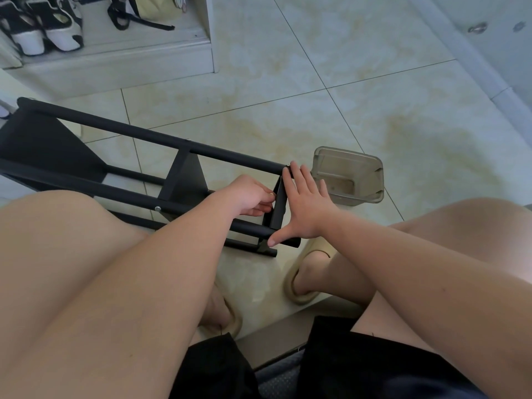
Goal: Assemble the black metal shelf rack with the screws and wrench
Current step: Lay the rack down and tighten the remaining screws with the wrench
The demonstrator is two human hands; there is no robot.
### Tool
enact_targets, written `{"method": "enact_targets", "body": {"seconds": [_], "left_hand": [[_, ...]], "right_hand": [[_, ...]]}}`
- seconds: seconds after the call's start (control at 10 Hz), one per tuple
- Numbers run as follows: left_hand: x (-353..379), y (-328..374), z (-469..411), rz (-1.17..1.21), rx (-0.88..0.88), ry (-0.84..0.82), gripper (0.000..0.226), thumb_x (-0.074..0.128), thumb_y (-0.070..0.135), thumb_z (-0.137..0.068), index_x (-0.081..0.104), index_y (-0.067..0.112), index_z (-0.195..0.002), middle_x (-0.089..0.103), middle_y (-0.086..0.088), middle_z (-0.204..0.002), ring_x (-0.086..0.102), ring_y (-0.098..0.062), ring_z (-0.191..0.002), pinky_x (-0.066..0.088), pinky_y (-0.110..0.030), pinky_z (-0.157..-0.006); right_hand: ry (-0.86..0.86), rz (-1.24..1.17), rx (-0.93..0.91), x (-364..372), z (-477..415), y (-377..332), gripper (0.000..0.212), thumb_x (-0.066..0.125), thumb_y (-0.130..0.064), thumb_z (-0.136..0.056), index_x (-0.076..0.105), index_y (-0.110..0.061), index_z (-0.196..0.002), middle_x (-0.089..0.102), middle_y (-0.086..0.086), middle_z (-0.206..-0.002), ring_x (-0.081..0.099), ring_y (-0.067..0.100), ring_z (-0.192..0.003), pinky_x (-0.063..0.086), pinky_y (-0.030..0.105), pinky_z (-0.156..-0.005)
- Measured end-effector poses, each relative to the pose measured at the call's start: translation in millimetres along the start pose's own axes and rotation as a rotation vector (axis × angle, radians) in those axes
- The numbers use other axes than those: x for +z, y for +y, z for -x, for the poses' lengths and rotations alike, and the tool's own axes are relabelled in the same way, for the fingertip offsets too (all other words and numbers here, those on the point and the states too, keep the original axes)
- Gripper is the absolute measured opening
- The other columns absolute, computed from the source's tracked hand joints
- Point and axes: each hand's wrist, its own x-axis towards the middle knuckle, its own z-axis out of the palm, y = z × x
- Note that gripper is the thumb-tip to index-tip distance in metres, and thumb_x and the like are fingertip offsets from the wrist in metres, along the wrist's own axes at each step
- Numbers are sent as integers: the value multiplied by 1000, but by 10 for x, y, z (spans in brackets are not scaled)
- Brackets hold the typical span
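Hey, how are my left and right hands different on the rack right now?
The left hand is curled, pinching a small gold piece; the right hand is flat with fingers spread. The left hand works inside the end panel; the right hand presses its outer face. Both are at one end of the rack.

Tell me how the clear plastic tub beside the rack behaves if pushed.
The clear tub looks thin-walled and almost empty, so it is probably light. Low and wide on glossy floor tiles, it would likely slide rather than tip.
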Motion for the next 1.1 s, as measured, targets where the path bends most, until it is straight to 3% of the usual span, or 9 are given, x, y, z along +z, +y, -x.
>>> {"method": "enact_targets", "body": {"seconds": [0.4,0.6,0.7,0.9,1.1], "left_hand": [[-75,-12,-42,-23,-12,35,5,69,19,-94,68,18,-89,74,-2,-89,70,-12,-86,55,-28,-79],[-88,-18,-48,-62,-38,51,5,70,16,-91,73,15,-88,75,0,-79,63,-9,-67,39,-19,-52],[-94,-27,-43,-108,-65,39,6,70,15,-91,74,11,-89,74,0,-73,54,-6,-55,34,-18,-46],[-103,-32,-29,-166,-112,-12,17,65,14,-94,71,-2,-97,69,-1,-63,40,-8,-46,30,-18,-45],[-112,-53,-50,-230,-98,-38,24,62,18,-97,72,-4,-98,65,-9,-81,37,-14,-57,34,-23,-54]], "right_hand": [[6,-23,-7,13,6,-5,164,70,-91,-48,-26,-14,-156,-35,3,-162,-31,25,-150,-2,61,-123],[8,-24,-9,29,-1,-13,164,69,-92,-47,-26,-14,-156,-34,3,-162,-31,25,-150,-2,61,-123],[8,-23,-7,37,-3,-15,164,68,-93,-47,-26,-14,-156,-35,3,-162,-31,25,-150,-2,61,-123],[7,-25,-7,44,-10,-13,164,69,-92,-47,-27,-14,-155,-35,3,-162,-32,25,-149,-4,61,-122],[-3,-22,-4,39,-15,-12,164,69,-92,-47,-28,-15,-155,-36,3,-162,-33,25,-149,-3,62,-122]]}}
